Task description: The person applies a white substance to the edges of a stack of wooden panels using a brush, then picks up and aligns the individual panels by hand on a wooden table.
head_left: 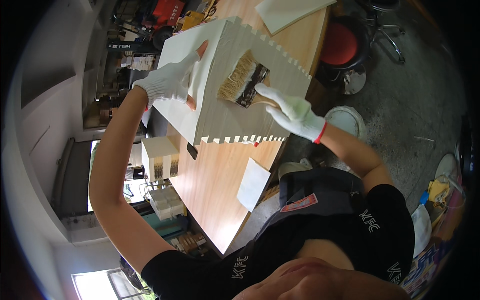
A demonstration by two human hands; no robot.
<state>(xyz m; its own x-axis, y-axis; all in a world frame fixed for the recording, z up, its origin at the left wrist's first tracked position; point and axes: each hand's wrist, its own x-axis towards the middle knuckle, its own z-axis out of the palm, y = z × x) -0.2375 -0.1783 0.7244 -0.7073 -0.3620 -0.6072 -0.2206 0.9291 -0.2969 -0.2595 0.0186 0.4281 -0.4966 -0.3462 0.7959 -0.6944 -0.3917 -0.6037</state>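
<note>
A pale wooden block of boards [260, 112] with toothed, finger-jointed edges stands on a wooden table [215, 185]. My left hand [172, 82], in a white knit glove, grips the block's broad pale face near its edge, fingertips bare. My right hand [295, 112], also gloved, holds a wide brush [242, 80] by its handle. The brush's pale bristles lie against the grooved side of the block.
A small white board [252, 182] lies on the table near its edge, and another pale board [290, 12] at the far end. A red stool [340, 42] and a white round bucket [347, 120] stand on the concrete floor. Stacks of pale wood pieces [160, 160] sit beside the table.
</note>
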